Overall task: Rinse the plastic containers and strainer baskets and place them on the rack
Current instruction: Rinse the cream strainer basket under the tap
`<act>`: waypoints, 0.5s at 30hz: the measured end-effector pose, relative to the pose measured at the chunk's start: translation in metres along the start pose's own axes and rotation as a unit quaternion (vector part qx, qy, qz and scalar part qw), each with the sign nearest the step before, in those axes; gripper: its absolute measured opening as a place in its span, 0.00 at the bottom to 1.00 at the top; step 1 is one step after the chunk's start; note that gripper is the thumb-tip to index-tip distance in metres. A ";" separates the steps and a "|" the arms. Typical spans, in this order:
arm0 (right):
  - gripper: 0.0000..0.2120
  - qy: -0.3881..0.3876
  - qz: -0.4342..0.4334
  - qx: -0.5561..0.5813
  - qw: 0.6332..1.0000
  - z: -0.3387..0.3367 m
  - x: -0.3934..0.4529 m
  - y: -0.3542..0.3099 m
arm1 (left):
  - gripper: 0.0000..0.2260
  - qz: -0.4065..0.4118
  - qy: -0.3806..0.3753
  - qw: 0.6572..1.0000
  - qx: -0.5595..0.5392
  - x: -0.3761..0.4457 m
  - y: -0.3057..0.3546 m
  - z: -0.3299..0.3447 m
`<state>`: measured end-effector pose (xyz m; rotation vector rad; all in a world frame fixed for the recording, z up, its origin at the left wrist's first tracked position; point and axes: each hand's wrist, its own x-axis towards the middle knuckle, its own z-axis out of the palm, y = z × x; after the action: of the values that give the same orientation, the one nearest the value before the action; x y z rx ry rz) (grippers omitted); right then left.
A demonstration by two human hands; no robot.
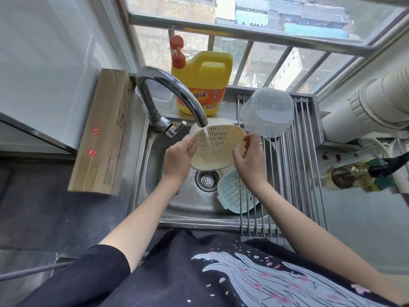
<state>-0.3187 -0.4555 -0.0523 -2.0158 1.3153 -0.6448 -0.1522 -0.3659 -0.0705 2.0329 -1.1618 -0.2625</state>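
Both hands, left hand point(179, 155) and right hand point(250, 159), are seen with fingers clamped on opposite rims of cream strainer basket point(218, 144), held under running faucet point(168, 96) above sink point(159, 151); judged light, stiff, wet-slippery, best gripped at rim

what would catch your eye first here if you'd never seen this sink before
Probably the cream strainer held by both hands, left hand and right hand, under the running tap over the sink. Next the yellow detergent jug behind the tap, then the clear container upturned on the rack.
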 end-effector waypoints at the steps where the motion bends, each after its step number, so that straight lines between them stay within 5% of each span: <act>1: 0.14 0.016 0.035 0.007 0.999 -0.001 0.001 0.002 | 0.09 0.000 0.013 1.000 0.002 0.001 -0.001 -0.001; 4: 0.20 -0.021 0.096 -0.029 0.995 -0.004 0.007 0.012 | 0.12 -0.019 0.047 0.998 -0.027 0.003 -0.001 -0.005; 8: 0.09 -0.038 0.031 -0.026 0.998 -0.005 0.013 0.018 | 0.12 -0.029 0.051 0.997 -0.042 0.004 0.001 -0.005; 15: 0.08 0.030 -0.026 -0.017 0.999 -0.014 0.018 0.016 | 0.14 -0.121 -0.015 0.986 -0.110 0.007 0.001 0.005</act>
<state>-0.3314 -0.4801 -0.0538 -2.0784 1.3215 -0.7158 -0.1517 -0.3744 -0.0721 1.9755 -0.8607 -0.5208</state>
